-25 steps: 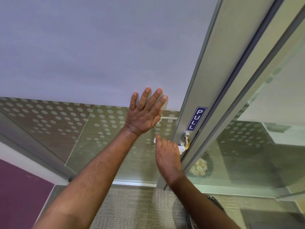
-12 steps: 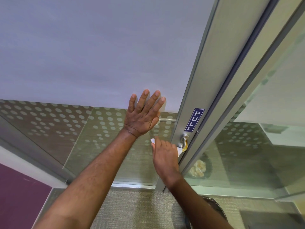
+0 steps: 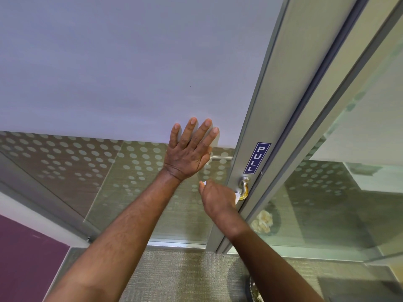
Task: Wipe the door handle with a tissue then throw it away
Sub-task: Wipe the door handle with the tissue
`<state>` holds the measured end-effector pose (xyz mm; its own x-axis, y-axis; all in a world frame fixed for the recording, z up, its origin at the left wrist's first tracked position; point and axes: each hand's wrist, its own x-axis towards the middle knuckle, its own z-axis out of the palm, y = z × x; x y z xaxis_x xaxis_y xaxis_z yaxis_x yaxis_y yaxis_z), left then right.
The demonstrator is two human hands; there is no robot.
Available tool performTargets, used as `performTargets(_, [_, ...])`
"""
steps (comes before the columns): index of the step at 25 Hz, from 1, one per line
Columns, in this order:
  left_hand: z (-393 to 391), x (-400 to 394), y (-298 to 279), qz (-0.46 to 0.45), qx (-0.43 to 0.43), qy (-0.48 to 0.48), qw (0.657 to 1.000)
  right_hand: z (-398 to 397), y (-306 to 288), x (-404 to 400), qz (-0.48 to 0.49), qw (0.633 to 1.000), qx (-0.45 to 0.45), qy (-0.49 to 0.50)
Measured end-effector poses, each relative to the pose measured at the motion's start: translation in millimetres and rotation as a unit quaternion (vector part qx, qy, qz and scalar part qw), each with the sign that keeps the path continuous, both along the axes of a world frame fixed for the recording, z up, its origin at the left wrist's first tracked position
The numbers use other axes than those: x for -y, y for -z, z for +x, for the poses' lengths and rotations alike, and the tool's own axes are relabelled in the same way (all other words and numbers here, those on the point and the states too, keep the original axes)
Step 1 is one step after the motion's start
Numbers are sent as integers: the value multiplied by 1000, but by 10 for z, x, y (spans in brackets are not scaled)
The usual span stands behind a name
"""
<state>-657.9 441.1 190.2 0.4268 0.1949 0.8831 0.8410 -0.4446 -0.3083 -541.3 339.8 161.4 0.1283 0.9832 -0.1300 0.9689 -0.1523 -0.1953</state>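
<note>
1. My left hand (image 3: 189, 152) lies flat on the glass door (image 3: 122, 79), fingers (image 3: 189, 131) spread and straight, gripping nothing. The fingertips rest on the smooth, matte frosted band; the palm sits over the clear part below it.
2. My right hand (image 3: 218, 199) is curled around the door handle (image 3: 243, 188), with the tissue (image 3: 237, 195) bunched inside the grip. Only two small white scraps of it show: one by my knuckles on the left, one at the handle's bend on the right.
3. The handle is a rounded metal lever that curves out of a small round base on the door's frame. Its bend has a shiny, yellowish gleam. My hand hides the rest of the lever.
4. The frame (image 3: 261, 118) is a long, flat strip of brushed grey metal. Just above the handle it carries a narrow blue sticker (image 3: 257, 157) with white letters reading PULL.
5. Below the frosted band the glass is patterned with rows of pale round dots.
6. Through the glass pane on the right, something pale and crumpled (image 3: 262, 223) lies low down; I cannot tell what it is.
7. The floor (image 3: 185, 273) under my arms is a ribbed, woven grey-green carpet. A purple panel (image 3: 28, 258) fills the lower left corner.
</note>
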Motion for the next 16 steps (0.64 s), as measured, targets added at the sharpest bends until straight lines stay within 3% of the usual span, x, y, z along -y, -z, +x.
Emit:
performTargets(2, [0,1,2,0,-2,-3,1000,-29,-20,-24,0,1000,-1,18])
performTargets(5, [1,-1,0,0,-1,-4,1000,-18,82,135,112,993,20,-11])
performTargets(10, [-8,9,0,-6,-6,-5,1000,359,575,498,253,955,28,-151])
performTargets(13, [-6,13,-1,-5,-5,-5,1000,730,670,502,296,936,25,-191])
performTargets(16, [-9,16,-9,-4,-6,-9,1000,834,615,433,281,940,59,-182])
